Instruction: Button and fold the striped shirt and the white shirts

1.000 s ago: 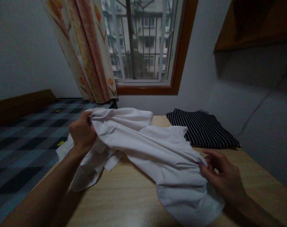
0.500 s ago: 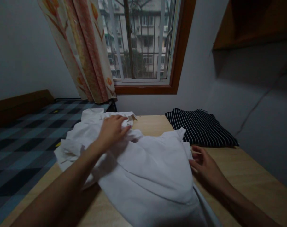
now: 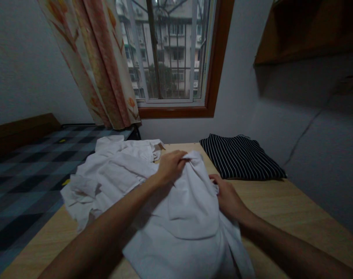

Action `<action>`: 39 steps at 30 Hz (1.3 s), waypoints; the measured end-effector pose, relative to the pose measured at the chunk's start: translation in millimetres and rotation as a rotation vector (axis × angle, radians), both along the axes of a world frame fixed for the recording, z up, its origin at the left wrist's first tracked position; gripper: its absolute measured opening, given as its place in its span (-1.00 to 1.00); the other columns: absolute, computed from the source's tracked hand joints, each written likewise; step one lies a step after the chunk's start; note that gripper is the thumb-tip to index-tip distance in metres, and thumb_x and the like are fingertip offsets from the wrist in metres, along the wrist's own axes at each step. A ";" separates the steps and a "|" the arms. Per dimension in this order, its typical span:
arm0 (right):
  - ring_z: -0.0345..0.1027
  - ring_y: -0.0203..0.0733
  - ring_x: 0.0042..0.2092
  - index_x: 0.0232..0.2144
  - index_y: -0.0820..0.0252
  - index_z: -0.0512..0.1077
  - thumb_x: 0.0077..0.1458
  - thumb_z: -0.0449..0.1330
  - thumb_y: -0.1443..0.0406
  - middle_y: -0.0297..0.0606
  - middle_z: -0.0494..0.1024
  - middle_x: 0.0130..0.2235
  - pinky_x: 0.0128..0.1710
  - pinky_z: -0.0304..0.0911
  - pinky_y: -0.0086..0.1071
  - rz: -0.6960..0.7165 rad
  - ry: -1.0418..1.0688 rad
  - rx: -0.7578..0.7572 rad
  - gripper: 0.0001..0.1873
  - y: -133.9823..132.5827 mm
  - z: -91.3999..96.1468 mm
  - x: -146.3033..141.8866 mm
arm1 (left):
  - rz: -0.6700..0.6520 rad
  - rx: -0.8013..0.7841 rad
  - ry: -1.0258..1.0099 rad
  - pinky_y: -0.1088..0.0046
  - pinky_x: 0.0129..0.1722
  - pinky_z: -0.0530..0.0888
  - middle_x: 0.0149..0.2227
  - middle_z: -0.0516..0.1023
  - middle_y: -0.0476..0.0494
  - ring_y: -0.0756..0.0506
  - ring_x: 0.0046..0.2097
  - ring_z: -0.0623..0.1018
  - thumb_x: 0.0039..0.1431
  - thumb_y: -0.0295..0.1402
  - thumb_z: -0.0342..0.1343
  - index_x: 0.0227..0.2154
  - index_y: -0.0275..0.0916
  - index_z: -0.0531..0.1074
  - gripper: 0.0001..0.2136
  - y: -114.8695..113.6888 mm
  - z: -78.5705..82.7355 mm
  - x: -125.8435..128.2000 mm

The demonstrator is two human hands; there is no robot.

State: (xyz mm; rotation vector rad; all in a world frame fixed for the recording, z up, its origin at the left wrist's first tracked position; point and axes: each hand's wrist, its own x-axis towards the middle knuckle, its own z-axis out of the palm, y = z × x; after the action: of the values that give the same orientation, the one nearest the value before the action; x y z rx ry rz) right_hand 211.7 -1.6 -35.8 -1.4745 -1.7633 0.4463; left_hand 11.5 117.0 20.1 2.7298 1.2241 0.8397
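A white shirt (image 3: pixel 191 209) with a patch like a pocket lies rumpled over the wooden table, its near end running out of the bottom of the view. My left hand (image 3: pixel 171 167) pinches cloth at the shirt's far edge, pulling it up into a small peak. At the right edge, my right hand (image 3: pixel 226 195) is closed around the cloth, with its fingertips partly hidden by the fabric. More crumpled white cloth (image 3: pixel 109 164) spreads to the left, under and beyond my left forearm; whether it belongs to the same shirt I cannot tell.
A black cloth with white stripes (image 3: pixel 242 157) lies folded at the back right of the wooden table (image 3: pixel 281 217). On the left is a bed with a checked cover (image 3: pixel 22 174). Behind stand a window (image 3: pixel 170 58) and a flowered curtain (image 3: pixel 97 69). A wooden shelf (image 3: pixel 304 35) hangs upper right.
My left hand has moved right from the crumpled cloth to the shirt's far edge and taken hold there. My right hand has shifted left and closed on the shirt's edge, bunching it narrower.
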 end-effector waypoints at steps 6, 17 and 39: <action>0.41 -0.15 -0.25 -0.10 0.31 0.39 -0.16 0.26 0.32 -0.09 0.53 -0.17 -0.28 0.28 -0.35 -0.737 0.296 0.480 -0.51 39.8 95.7 94.8 | 0.643 0.418 -0.550 0.41 -0.19 0.34 -0.21 0.53 -0.16 -0.07 -0.19 0.47 0.28 -0.31 -0.22 -0.13 -0.40 0.46 -0.62 24.7 64.0 -90.8; 0.39 0.09 -0.04 0.09 0.42 0.28 -0.03 0.21 0.14 0.14 0.46 -0.02 -0.06 0.26 -0.14 -0.672 -0.104 -0.105 -0.33 51.2 -7.5 176.0 | 0.693 -0.123 0.456 0.28 -0.27 0.38 -0.22 0.58 -0.40 -0.34 -0.17 0.55 0.16 0.00 -0.12 -0.27 -0.25 0.54 -0.54 24.0 33.1 -138.0; 0.45 0.03 -0.48 -0.33 0.08 0.56 -0.13 0.11 0.18 -0.10 0.58 -0.47 -0.51 0.26 -0.19 -0.543 -0.045 -0.290 -0.69 -55.1 -24.8 218.5 | 0.369 -0.292 -0.674 0.60 -0.51 0.23 -0.41 0.31 0.06 0.05 -0.45 0.27 -0.15 -0.30 0.12 -0.43 -0.17 0.08 -0.71 11.9 57.7 -171.3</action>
State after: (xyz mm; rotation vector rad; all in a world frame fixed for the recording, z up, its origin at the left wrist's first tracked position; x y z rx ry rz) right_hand 430.2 -56.6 -60.6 -2.0959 -1.2867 0.3935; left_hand -159.8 129.0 77.7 1.7791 1.5243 1.3341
